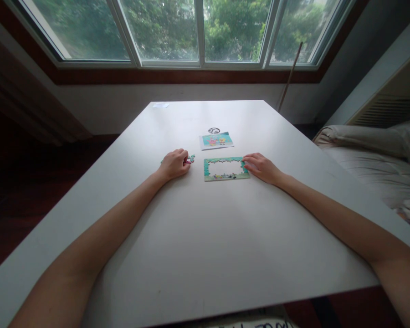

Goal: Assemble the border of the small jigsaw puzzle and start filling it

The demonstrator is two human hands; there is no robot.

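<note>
A jigsaw puzzle (207,171) lies flat on the white table, its green border joined and its middle showing white. My right hand (260,167) rests at the puzzle's right edge, fingers stretched out with the tips on its upper right corner. Left of the puzzle, my left hand (174,164) is closed over a small heap of loose puzzle pieces (192,158), and a pink bit shows by its fingertips. Most of that heap is hidden under the hand. Just beyond the puzzle lies a picture card (216,140) with cartoon figures on a turquoise ground.
A small round dark-rimmed item (214,130) lies behind the card. At the table's far left corner is a clear or white scrap (161,105). The white table (191,237) reaches toward a window. A wooden stick (290,75) leans at the right, near a padded seat (362,159).
</note>
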